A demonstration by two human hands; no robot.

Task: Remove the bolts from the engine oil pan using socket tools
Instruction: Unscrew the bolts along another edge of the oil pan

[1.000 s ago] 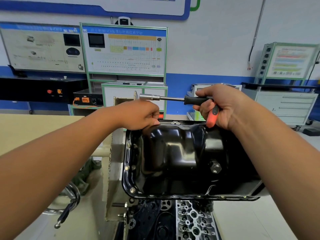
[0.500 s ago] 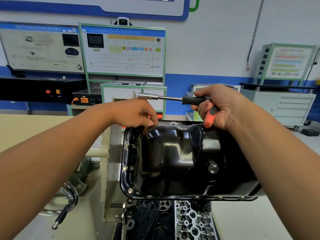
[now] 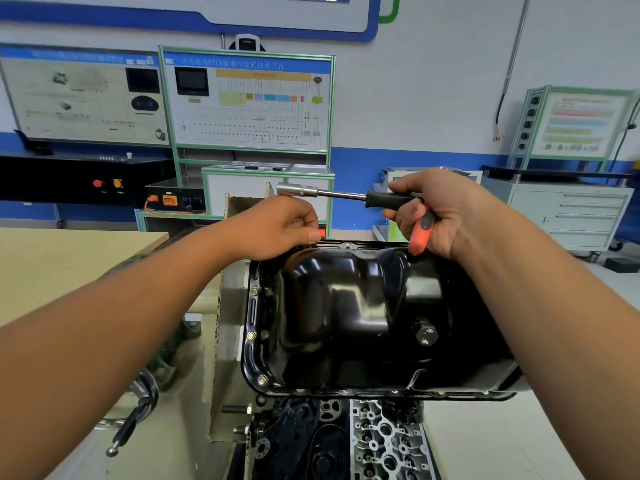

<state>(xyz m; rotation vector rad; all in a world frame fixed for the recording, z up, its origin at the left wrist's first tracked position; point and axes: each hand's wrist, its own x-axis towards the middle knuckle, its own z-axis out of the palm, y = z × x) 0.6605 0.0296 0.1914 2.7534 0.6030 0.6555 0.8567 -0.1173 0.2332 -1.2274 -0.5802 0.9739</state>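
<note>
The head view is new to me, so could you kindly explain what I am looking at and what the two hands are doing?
The picture comes from a camera worn on a person's head, looking forward and down, so both bare arms reach in from the bottom corners. There is no robot. The glossy black tub in the middle is an oil pan, still sitting on an engine on a stand. Small bolts show along its left rim. The right hand grips a socket driver with a black and orange handle, held in the air above the pan and touching nothing. The left hand rests at the pan's far rim, fingers curled; whether it pinches a bolt I cannot tell. Behind stand training boards and cabinets.
</note>
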